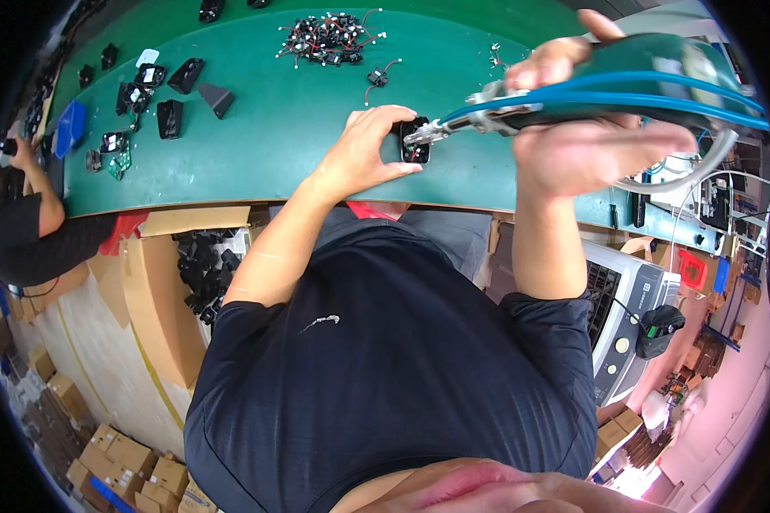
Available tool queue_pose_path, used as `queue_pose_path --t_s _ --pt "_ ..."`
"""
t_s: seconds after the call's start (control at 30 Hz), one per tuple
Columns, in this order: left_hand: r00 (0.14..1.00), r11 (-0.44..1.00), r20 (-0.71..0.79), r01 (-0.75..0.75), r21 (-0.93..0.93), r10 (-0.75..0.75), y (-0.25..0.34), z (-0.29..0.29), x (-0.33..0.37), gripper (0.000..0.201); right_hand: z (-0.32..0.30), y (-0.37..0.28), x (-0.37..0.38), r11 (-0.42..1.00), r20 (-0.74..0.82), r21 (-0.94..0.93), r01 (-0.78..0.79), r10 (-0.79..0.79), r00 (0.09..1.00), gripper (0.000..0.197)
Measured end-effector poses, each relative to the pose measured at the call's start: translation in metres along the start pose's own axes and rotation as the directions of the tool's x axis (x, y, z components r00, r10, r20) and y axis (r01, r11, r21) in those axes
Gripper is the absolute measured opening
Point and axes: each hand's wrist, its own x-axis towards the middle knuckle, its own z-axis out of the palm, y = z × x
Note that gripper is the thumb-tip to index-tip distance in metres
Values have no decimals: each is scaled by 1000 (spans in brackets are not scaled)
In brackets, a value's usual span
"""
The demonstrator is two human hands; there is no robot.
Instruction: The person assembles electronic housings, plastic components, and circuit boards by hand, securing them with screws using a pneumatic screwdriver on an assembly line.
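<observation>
My left hand [359, 152] steadies a small black plastic housing [417, 156] on the green bench, its fingers along the far side and its thumb along the near side. A few small wires show inside the housing. From the right, my right hand [573, 150] is closed round a dark green power screwdriver [612, 77] with blue hoses. Its metal nose [432, 130] points left and reaches into the housing's opening; the very tip is hard to make out. Beyond the housing lies one small black part with red wires [377, 77].
A heap of wired black parts [325, 38] lies at the back of the green bench [257, 128]. Several black housings [170, 119] and a blue tray [71, 128] are at the left. Another person's arm [38, 184] shows at far left. A box of black parts [205, 274] stands below the bench.
</observation>
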Motion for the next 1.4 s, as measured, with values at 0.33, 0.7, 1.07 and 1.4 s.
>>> queue_pose_path --t_s 0.33,0.7,1.07,1.4 --pt "1000 999 23 21 24 -22 5 -1 1 78 -4 44 -29 982 -133 -159 -105 84 988 118" --pt "1000 1000 11 13 7 -13 0 1 1 82 9 44 -30 982 -265 -137 -131 91 960 117" --pt "999 999 33 -10 45 9 2 -5 3 84 7 47 -30 969 -194 -147 -200 170 966 113" --pt "991 986 -124 -31 164 52 -23 -77 92 80 -36 -43 44 812 -130 -550 193 -312 941 57"
